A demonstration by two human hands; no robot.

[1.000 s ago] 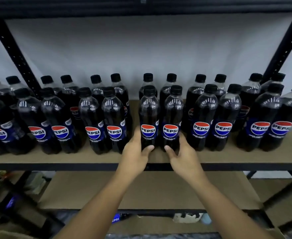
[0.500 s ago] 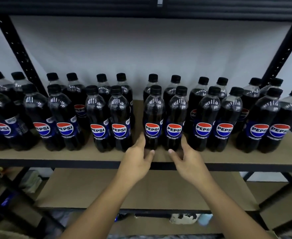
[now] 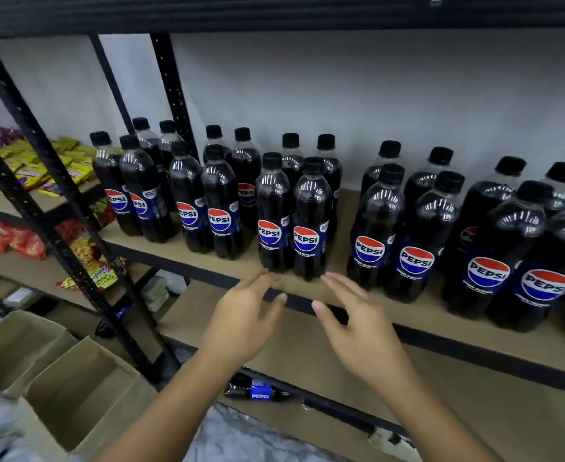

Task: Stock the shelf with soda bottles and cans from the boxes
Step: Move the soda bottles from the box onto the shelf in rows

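Several dark Pepsi bottles with black caps stand in two rows on the brown shelf board (image 3: 417,315). The front middle pair, one bottle (image 3: 272,215) and its neighbour (image 3: 310,220), stands just beyond my hands. My left hand (image 3: 241,320) hovers in front of the shelf edge, fingers relaxed, holding nothing. My right hand (image 3: 361,328) hangs beside it, fingers spread, also holding nothing. Neither hand touches a bottle. A single Pepsi bottle (image 3: 258,391) lies on its side below the lower shelf.
Open cardboard boxes (image 3: 74,391) sit on the floor at lower left. A black upright post (image 3: 58,235) stands left of the bottles. Beyond it, neighbouring shelves hold snack packets (image 3: 41,168). A bare lower shelf board (image 3: 307,348) lies under my hands.
Both hands have let go of the middle pair of bottles and drawn back from the shelf. My view has swung left and down, bringing the boxes and snack shelves into sight.
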